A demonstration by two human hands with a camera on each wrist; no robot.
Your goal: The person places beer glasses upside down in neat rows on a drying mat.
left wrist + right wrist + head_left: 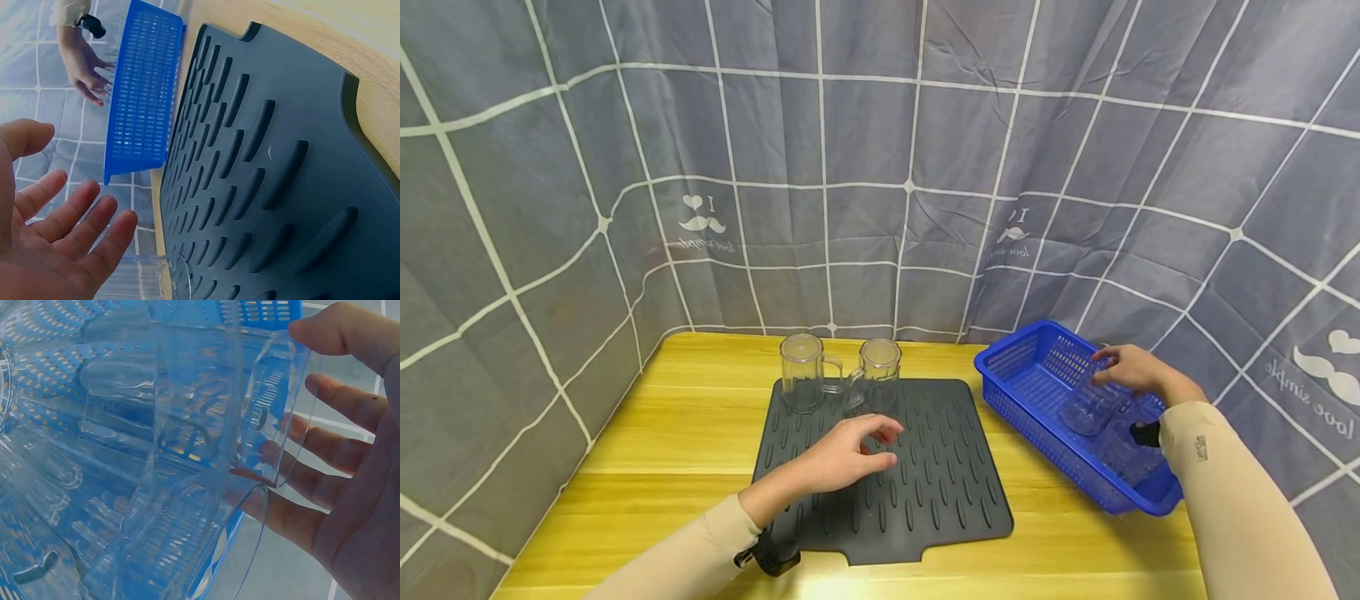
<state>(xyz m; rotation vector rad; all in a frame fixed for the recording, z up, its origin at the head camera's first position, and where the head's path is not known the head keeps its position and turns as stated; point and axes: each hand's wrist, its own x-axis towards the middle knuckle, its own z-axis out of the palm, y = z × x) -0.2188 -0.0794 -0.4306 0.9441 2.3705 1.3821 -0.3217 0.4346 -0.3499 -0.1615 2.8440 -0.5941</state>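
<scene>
The right hand [1131, 371] reaches into the blue basket [1037, 433] at the right of the bench [655, 417], where a glass mug [1084, 408] rests within its grasp. Its fingers [347, 403] are spread about the end of the glass, the thumb at the edge and some fingertips showing through the clear wall; whether they grip it, I cannot tell. The left hand [850, 454] hangs over the black mat [940, 483], fingers relaxed and apart, holding nothing.

A slip seems the likeliest trouble: smooth glass taken only by its end could swing or drop if the hold is slight. The neighbouring mug [1123, 450] is so close that a hasty pull could knock the glasses together and chip a rim, or snag a handle. On the mat, the left-hand mug [803, 379] and the right-hand mug [880, 379] stand at the far side, apparently upside down, handles turned toward each other; a careless sweep of the left hand, just in front, could tip them.

The count: 1 basket, 1 mat, 2 mugs on the mat, and at least 2 in the basket, where overlapping clear glass prevents a surer number. There are 2 hands.
</scene>
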